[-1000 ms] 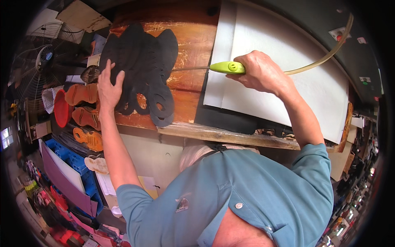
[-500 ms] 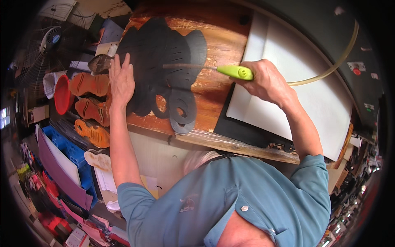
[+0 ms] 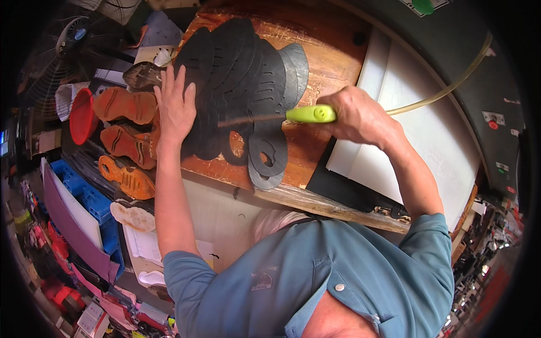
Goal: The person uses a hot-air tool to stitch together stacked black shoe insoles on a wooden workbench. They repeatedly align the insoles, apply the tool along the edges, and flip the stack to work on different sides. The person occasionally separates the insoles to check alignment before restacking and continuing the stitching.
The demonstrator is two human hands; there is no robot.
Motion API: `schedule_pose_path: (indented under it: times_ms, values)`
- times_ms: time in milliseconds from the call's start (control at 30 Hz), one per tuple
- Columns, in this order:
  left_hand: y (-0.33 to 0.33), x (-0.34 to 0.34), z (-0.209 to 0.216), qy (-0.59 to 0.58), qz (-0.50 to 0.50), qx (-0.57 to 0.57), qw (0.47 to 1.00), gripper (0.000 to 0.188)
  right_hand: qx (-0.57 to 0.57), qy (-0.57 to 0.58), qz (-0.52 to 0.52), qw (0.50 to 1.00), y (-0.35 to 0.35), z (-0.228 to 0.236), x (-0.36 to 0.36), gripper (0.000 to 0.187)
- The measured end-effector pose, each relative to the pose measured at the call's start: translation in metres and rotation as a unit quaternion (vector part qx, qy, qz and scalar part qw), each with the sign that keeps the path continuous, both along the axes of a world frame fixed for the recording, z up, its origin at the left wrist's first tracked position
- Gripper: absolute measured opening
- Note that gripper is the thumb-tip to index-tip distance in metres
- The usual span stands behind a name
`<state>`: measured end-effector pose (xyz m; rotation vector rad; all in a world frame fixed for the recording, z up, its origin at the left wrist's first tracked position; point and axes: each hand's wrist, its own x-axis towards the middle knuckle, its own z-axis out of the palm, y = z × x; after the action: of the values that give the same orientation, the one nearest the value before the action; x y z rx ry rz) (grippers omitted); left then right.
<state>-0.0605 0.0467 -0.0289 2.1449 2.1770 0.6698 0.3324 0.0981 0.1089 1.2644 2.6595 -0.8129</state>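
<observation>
In my right hand [image 3: 360,119] I grip a lime-green air blow gun [image 3: 311,114]; a yellowish hose [image 3: 445,96] runs from behind that hand up to the right. The gun's long thin nozzle points left over overlapping black sole-shaped sheets [image 3: 239,73], fanned out on the wooden board. Slits show in several of them, and rounded holes in the nearer ones. My left hand [image 3: 176,110] is open, fingers stretched and apart, at the left edge of the sheets. Whether its palm presses on them cannot be seen.
Orange-brown sole-shaped pieces [image 3: 125,106] lie left of my left forearm, beside a red round dish [image 3: 82,115] and a blue crate [image 3: 84,191]. A fan [image 3: 73,35] stands far left. White sheets [image 3: 406,129] lie right of the wooden board [image 3: 332,62].
The nozzle has swung nearer to me and left across the black sheets, with my right hand following. My left hand's fingers are spread wider. The whole view has shifted slightly.
</observation>
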Motion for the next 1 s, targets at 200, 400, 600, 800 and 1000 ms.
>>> schedule_pose_path:
  times_ms: [200,400,600,800,1000]
  values:
    - [0.030,-0.017,0.000,-0.116,0.019,0.009,0.993,0.062,0.022,0.016,-0.123,0.992,0.022,-0.008,0.003,0.028]
    - [0.066,-0.011,0.001,-0.119,0.050,0.013,0.992,0.067,0.042,0.016,-0.144,0.989,0.013,-0.003,0.010,0.026]
    - [0.075,0.000,0.002,-0.082,0.006,0.025,0.996,0.081,-0.007,0.004,-0.179,0.984,0.008,0.002,0.017,0.034]
    - [0.059,0.036,0.006,-0.002,-0.053,0.013,0.999,0.088,0.005,-0.020,-0.159,0.987,-0.002,-0.016,0.025,0.029]
    - [0.030,0.090,0.014,-0.144,-0.036,0.002,0.989,0.091,0.054,0.064,-0.233,0.969,-0.029,0.010,0.074,0.033]
